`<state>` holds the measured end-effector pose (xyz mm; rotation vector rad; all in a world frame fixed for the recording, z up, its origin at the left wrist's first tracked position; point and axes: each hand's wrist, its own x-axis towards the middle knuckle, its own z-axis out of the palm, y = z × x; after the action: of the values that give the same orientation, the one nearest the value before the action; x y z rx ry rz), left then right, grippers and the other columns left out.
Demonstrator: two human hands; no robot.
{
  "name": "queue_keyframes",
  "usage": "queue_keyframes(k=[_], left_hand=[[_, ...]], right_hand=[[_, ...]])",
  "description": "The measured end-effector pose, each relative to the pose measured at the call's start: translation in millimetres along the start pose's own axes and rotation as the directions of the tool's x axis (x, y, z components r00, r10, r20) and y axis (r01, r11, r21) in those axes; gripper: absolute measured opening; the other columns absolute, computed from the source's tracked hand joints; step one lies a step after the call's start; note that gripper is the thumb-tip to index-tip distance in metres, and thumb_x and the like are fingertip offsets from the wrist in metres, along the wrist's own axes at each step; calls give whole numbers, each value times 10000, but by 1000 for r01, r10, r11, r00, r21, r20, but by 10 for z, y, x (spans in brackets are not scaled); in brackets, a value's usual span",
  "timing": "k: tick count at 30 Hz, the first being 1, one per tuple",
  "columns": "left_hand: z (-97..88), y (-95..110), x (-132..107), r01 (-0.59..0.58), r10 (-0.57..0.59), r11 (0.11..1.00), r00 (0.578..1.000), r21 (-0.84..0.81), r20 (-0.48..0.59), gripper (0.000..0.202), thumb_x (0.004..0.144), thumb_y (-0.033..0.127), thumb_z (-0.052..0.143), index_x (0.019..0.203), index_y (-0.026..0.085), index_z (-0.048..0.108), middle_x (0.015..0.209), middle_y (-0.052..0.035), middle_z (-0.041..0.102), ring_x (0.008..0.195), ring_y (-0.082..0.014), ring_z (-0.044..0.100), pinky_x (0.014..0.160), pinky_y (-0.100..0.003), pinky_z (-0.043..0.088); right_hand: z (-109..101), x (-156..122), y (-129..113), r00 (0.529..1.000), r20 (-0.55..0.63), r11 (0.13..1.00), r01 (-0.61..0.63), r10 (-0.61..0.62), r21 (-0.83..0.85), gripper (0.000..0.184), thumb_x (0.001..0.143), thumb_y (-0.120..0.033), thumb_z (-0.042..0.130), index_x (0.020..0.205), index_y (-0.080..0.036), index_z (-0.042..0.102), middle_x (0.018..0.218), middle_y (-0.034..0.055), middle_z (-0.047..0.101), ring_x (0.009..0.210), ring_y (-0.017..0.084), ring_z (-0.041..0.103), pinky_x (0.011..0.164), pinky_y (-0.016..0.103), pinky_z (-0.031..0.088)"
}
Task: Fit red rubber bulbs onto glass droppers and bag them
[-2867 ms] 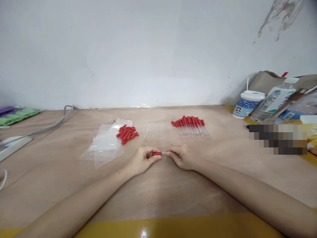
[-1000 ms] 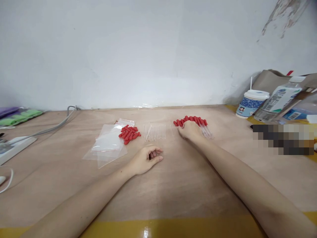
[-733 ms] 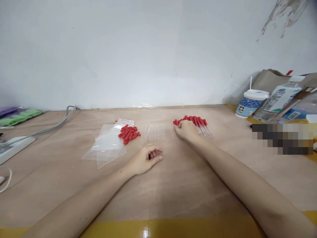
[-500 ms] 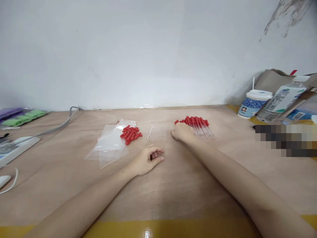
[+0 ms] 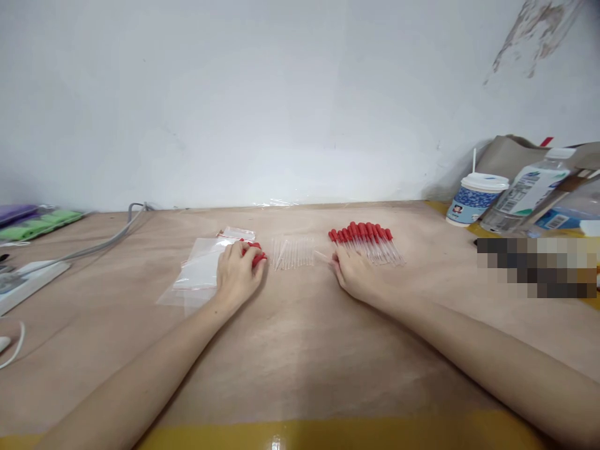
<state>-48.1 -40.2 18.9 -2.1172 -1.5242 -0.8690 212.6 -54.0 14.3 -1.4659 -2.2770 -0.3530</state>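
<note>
My left hand [image 5: 238, 270] lies over the pile of red rubber dropper bulbs [image 5: 257, 257], its fingers curled and closed on a bulb; much of the pile is hidden beneath it. In my right hand [image 5: 352, 270] a thin clear dropper tube [image 5: 322, 255] is pinched, its end pointing left. Between the hands lies a row of bare clear tubes [image 5: 295, 253]. Just beyond and right of my right hand are several droppers with red bulbs fitted [image 5: 370, 234], laid side by side, bulbs toward the wall.
Clear plastic bags [image 5: 197, 269] lie partly under my left hand and forearm. A lidded paper cup [image 5: 475, 199] and a plastic bottle [image 5: 529, 194] stand at the right. A power strip [image 5: 35, 284] with a grey cable [image 5: 110, 242] is at the left, near green and purple packets [image 5: 42, 224].
My left hand has moved left and away from me onto the red bulbs. My right hand has drawn back slightly from beside the finished row, and a clear tube now shows in its fingers.
</note>
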Motion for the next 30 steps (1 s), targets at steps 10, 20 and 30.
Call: queue_keyframes(k=[10, 20, 30], left_hand=[[109, -142, 14, 79, -93, 986, 992, 147, 87, 184, 776, 348, 541, 801, 202, 651, 903, -86, 553, 888, -275, 468, 720, -370, 339], [-31, -25, 11, 36, -35, 999, 999, 40, -3, 136, 813, 288, 504, 845, 187, 589, 942, -82, 612, 946, -275, 497, 829, -440, 280], [-23, 468, -241, 167, 82, 722, 943, -671, 322, 145, 841, 276, 491, 938, 171, 516, 865, -51, 614, 776, -160, 591, 678, -294, 487]], right_hand=[[169, -244, 148, 934, -251, 930, 307, -253, 205, 186, 898, -200, 389, 980, -151, 549, 853, 59, 638, 772, 179, 557, 726, 323, 388], [181, -242, 182, 953, -254, 894, 253, -165, 371, 184, 880, -182, 402, 968, -175, 564, 845, 59, 604, 758, 163, 540, 710, 303, 409], [44, -312, 8, 948, -240, 874, 291, -208, 389, 138, 876, -229, 423, 885, -173, 549, 734, 17, 605, 657, 121, 538, 740, 301, 360]])
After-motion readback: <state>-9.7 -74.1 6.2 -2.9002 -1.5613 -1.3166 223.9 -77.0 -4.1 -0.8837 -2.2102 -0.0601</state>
